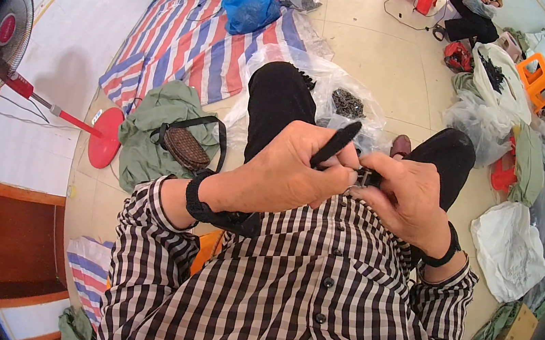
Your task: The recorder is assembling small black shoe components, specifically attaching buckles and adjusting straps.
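The clear plastic bag [234, 124] on the floor [396, 66] holds a dark bundle [348, 103]; right of that bag, a white sack [519, 99] carries black strips [492, 74]. On the bag's wearer side, a black strap [335, 145] sits in the left hand [290, 165], fingers clamped on it, its long axis diagonal, visible tip pointing forward-right toward the bag. The right hand's [410, 194] fingers are closed on a small metal buckle [364, 177].
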Demonstrator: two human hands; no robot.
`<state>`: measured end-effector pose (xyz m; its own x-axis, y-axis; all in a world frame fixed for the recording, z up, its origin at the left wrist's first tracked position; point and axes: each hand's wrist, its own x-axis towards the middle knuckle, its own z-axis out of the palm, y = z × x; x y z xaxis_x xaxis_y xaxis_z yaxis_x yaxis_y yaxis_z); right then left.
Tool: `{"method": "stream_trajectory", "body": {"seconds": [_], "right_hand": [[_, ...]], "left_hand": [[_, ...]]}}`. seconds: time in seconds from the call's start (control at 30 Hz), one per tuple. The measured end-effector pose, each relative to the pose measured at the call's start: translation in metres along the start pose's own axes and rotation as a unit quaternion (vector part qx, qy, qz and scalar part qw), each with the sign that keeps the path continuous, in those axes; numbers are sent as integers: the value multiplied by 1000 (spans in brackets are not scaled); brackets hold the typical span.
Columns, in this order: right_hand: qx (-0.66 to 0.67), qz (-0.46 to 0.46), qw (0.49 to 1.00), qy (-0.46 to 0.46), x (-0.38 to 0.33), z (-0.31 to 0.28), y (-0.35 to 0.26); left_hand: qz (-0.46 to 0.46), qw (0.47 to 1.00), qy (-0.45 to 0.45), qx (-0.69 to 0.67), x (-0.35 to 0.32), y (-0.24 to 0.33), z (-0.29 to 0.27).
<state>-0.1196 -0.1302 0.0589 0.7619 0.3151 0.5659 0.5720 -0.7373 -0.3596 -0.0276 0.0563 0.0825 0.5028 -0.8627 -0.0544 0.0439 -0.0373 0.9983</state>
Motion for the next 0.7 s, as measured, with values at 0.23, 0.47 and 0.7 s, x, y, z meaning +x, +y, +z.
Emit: {"method": "stream_trajectory", "body": {"seconds": [0.23,0.47,0.7], "right_hand": [[-18,-39,999,22,-2,0,1],[-35,-97,994,45,-3,7,2],[-44,-113,992,33,-2,8,4]], "left_hand": [[22,999,-38,16,1,-4,-2],[3,998,-61,5,-2,-10,-5],[-6,998,-59,30,0,-6,-6]]}}
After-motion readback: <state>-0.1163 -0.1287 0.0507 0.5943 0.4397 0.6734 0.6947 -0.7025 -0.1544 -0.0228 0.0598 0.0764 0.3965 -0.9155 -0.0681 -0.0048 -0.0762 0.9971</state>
